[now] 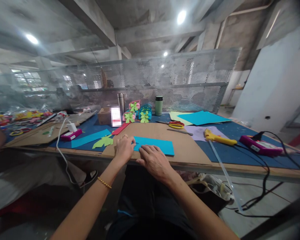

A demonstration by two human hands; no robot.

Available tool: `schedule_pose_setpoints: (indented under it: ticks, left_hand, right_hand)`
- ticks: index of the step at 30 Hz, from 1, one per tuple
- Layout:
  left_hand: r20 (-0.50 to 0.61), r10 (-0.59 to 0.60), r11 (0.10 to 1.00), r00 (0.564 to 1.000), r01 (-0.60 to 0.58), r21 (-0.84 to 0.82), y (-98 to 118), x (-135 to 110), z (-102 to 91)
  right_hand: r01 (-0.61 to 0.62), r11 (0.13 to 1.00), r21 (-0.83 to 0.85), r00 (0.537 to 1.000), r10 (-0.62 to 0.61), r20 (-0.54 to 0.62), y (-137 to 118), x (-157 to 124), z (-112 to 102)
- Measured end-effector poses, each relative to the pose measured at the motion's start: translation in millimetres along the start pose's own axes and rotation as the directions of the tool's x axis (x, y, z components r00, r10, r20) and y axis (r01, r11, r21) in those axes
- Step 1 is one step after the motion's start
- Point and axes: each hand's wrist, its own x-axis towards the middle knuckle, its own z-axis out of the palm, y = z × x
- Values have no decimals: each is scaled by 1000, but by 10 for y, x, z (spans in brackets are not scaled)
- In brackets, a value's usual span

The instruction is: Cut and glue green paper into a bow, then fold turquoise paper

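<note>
A blue rectangular foam or paper sheet lies on a brown cardboard sheet at the table's front edge. My left hand is at the sheet's left end, its fingers bent and pinched on that end; part of the grip is hidden. With fingers stretched out, my right hand lies flat across the sheet's near edge. Left of my hands are green leaf-shaped cutouts, a red strip and another blue strip.
Scissors and a metal blade-like tool lie beyond the sheet. A yellow glue gun and a purple box with cables are right. Bow-decorated pieces, a green tumbler and large blue sheets stand or lie behind.
</note>
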Motion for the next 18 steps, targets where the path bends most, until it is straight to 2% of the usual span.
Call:
schedule_pose_setpoints:
  ticks: [4, 8, 18]
  left_hand:
    - [35, 159, 987, 987, -160, 6, -34, 7, -2]
    - [66, 239, 971, 969, -239, -8, -80, 17, -28]
    - [75, 212, 977, 974, -211, -10, -113, 19, 6]
  right_hand:
    - [-6, 1000, -12, 1000, 6, -6, -8, -4, 8]
    - [-6, 1000, -29, 1000, 6, -12, -32, -24, 6]
    - [-51, 993, -105, 999, 50, -11, -105, -45, 3]
